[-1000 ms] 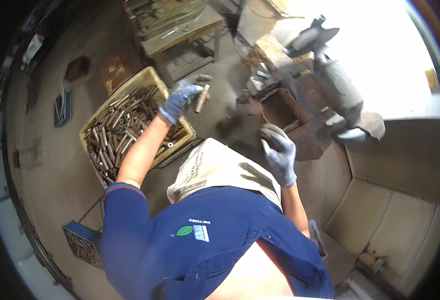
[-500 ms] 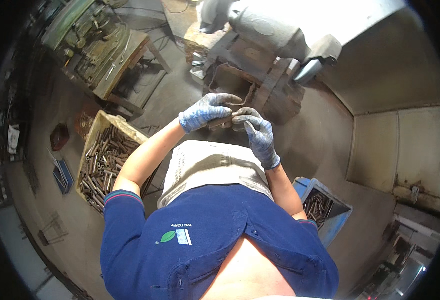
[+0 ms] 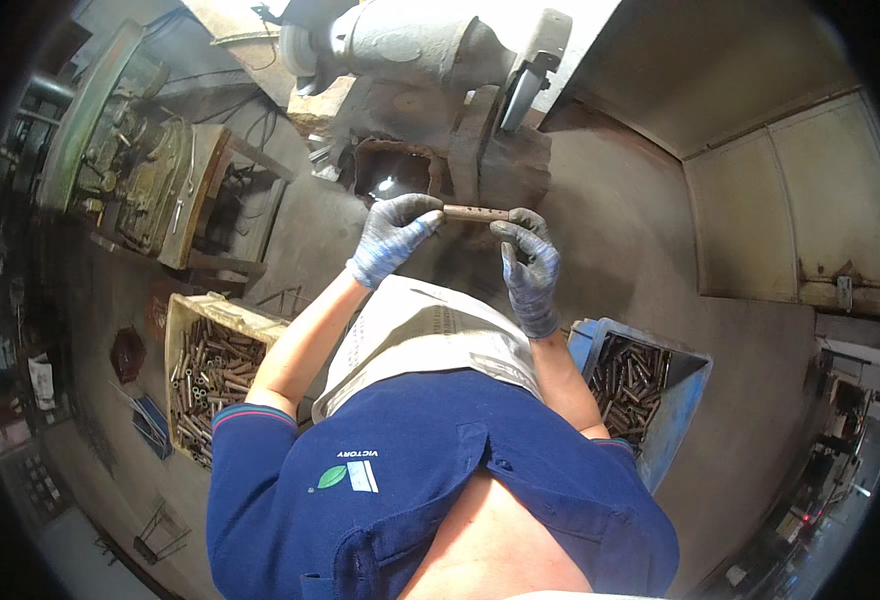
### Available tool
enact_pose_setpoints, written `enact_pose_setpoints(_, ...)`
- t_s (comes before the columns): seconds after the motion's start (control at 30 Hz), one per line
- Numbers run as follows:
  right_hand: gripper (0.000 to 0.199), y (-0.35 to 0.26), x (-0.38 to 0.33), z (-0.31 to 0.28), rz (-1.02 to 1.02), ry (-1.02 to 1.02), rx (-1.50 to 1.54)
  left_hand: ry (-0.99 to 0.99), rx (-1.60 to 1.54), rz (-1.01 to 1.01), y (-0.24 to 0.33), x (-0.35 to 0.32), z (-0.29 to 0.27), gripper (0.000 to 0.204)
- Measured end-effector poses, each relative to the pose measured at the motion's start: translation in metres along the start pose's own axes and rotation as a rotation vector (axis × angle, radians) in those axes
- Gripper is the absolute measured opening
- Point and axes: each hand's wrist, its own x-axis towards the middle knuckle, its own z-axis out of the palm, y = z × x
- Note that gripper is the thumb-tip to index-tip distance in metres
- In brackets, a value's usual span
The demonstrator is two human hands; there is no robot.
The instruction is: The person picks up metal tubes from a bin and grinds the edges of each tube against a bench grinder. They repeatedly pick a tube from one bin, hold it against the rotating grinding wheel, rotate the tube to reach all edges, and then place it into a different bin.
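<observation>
Between my two gloved hands a short brown metal tube (image 3: 475, 213) with a row of small dark holes lies level, side to side. My left hand (image 3: 397, 232) pinches its left end between thumb and fingers. My right hand (image 3: 528, 262) grips the right end with thumb and fingertips. Both gloves are blue and white knit with dark, dirty palms and fingers. Beyond the hands stands a bench grinder (image 3: 420, 50), its grey motor housing above a dark base with an opening (image 3: 397, 170).
A pale yellow crate (image 3: 222, 312) full of similar tubes sits at my left. At my right a blue crate (image 3: 685, 400) holds more of them. A green machine with a worktable (image 3: 195, 190) stands far left; pale metal panels (image 3: 790, 200) rise at the right.
My view has shifted, so the grinder appears further left. My hands have spread apart along the tube, which now shows plainly with its holes; before, the fingers mostly covered it.
</observation>
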Motion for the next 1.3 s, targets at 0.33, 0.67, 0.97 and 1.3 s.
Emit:
enact_pose_setpoints(0.33, 0.014, 0.012, 0.011, -0.008, -0.063, 0.168, -0.025, -0.045, -0.139, -0.006, -0.021, 0.044, 0.026, 0.021)
enact_pose_setpoints(0.67, 0.012, 0.049, 0.047, 0.011, 0.053, 0.229, 0.035, -0.066, -0.123, 0.004, -0.031, 0.111, 0.006, 0.015)
enact_pose_setpoints(0.97, 0.013, 0.069, 0.069, 0.022, 0.042, 0.32, -0.163, -0.131, -0.092, -0.021, -0.047, 0.155, -0.011, 0.012)
enact_pose_setpoints(1.3, 0.018, 0.097, 0.072, 0.008, 0.199, 0.395, -0.087, -0.128, -0.148, -0.066, -0.05, 0.173, 0.007, 0.013)
